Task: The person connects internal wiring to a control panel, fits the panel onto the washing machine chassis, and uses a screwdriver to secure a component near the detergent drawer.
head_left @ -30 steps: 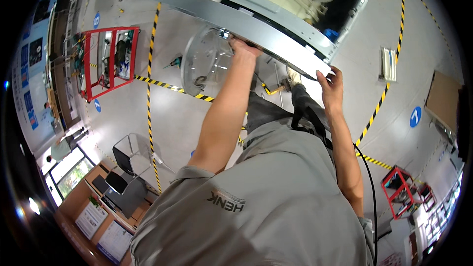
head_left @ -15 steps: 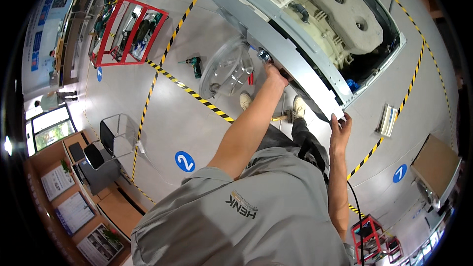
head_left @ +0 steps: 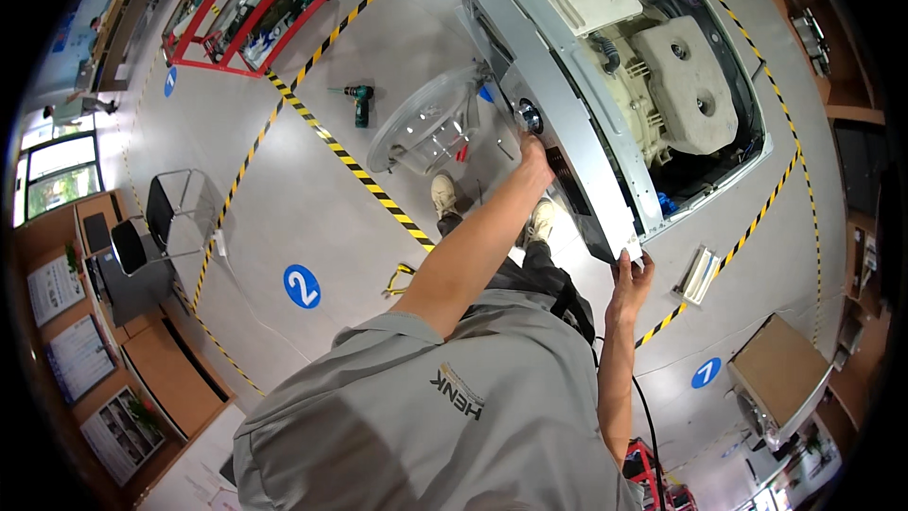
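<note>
In front of me stands a front-loading washing machine (head_left: 619, 114) with its top off. Its light grey control panel (head_left: 567, 123) runs along the front edge, carrying a round chrome knob (head_left: 530, 116). My left hand (head_left: 535, 159) grips the panel's lower front just beside the knob; some of its fingers are hidden behind it. At the panel's right end, my right hand (head_left: 631, 282) pinches the corner between thumb and fingers. A clear round door (head_left: 426, 123) hangs open to the left of the machine.
Left on the floor lies a green cordless drill (head_left: 359, 104), with red-handled pliers (head_left: 462, 152) under the door. A red tool cart (head_left: 251, 9) stands at far left. A yellow-handled tool (head_left: 400, 279) lies near my feet, and a white slatted piece (head_left: 698, 274) at right.
My view has shifted, so the machine sits a little farther right and more turned. Both hands keep their hold on the control panel, whose dark front face shows more.
</note>
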Available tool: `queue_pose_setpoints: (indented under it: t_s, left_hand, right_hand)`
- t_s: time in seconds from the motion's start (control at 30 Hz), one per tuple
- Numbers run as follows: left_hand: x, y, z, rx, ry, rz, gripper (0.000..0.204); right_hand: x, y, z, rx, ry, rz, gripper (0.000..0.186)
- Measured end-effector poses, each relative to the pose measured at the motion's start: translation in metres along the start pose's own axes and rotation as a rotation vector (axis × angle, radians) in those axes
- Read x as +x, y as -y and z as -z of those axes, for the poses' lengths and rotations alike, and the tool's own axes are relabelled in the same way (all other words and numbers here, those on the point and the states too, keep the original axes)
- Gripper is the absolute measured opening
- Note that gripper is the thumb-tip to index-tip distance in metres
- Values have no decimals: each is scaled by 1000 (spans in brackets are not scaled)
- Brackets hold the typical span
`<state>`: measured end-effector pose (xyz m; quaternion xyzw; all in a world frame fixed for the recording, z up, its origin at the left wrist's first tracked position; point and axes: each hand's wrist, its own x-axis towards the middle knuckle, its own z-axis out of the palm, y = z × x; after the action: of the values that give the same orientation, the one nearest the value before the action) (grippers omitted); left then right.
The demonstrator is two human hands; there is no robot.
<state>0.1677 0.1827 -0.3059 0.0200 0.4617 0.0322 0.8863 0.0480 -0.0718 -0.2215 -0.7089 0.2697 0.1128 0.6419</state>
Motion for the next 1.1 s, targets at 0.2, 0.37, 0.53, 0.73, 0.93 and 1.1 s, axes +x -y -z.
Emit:
queue_pose_setpoints:
  t_s: [0.2,0.37,0.53,0.73,0.93,1.1]
  left_hand:
    - [34,7,22,132,-126,-47,58]
    - [17,11,15,132,-95,-7,60]
    - [-24,-4,4,184,25,67,59]
    - [-9,2,17,236,61,46,63]
    - [0,14,19,588,-193,-90,68]
    - [-5,9,29,596,-100,-123,69]
  right_hand:
    - [10,0,1,-59,40,42,55]
    - [11,-5,6,-152,33,72,55]
    - [6,0,4,-168,81,56,56]
    - [-6,14,-7,-183,156,81,68]
    - [2,14,3,-649,55,222,91]
    - [4,68,-39,-1158,29,778,84]
